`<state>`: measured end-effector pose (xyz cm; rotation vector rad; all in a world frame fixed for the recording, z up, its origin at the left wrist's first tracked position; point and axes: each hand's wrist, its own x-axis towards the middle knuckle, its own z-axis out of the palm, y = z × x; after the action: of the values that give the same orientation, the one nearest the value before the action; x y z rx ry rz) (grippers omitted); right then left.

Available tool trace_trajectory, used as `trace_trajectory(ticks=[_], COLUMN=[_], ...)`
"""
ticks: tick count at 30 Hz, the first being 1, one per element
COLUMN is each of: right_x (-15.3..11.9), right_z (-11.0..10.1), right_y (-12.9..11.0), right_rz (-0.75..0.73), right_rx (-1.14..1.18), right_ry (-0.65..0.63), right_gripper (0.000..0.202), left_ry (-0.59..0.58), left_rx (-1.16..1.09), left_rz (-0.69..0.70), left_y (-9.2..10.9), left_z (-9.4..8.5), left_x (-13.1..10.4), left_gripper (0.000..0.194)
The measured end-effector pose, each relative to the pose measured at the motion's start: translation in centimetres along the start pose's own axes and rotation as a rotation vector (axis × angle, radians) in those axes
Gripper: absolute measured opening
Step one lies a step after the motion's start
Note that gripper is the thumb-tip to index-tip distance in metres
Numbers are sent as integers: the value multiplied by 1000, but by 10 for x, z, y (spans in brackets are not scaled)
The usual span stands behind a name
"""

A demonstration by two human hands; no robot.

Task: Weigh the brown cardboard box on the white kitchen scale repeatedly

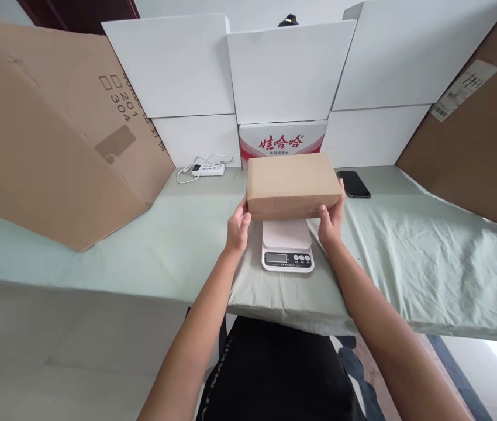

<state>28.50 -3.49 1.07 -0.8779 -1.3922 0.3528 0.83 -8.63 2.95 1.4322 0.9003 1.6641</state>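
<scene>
A closed brown cardboard box (pixel 292 178) is held between both hands, over the back part of a white kitchen scale (pixel 287 245). My left hand (pixel 238 227) grips its left end, and my right hand (pixel 332 221) grips the right end, thumb on the front face. The scale's display and buttons face me; the box hides the rear of its platform. Whether the box touches the platform, I cannot tell.
White boxes (pixel 292 73) stand stacked at the back, with a printed carton (pixel 280 137) among them. Large cardboard panels flank the green-clothed table (pixel 178 234). A black phone (pixel 354 184) lies right, a white cabled device (pixel 208 169) left.
</scene>
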Motion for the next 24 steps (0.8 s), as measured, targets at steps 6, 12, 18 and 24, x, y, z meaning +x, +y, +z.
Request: trace_trajectory(ticks=[6, 12, 18, 24], right_x=[-30, -45, -48, -51], right_z=[-16, -16, -16, -17], right_y=[-22, -44, -49, -50], right_rz=[17, 70, 81, 48], right_rx=[-81, -63, -72, -58], right_ry=[24, 32, 60, 67], right_gripper=[90, 81, 73, 69], left_ry=[-23, -7, -6, -4], left_rx=[-16, 18, 46, 44], left_rz=[-48, -83, -96, -86], left_y=[11, 19, 22, 20], left_z=[-1, -2, -3, -3], left_x=[-32, -49, -55, -56], left_gripper=[83, 83, 81, 80])
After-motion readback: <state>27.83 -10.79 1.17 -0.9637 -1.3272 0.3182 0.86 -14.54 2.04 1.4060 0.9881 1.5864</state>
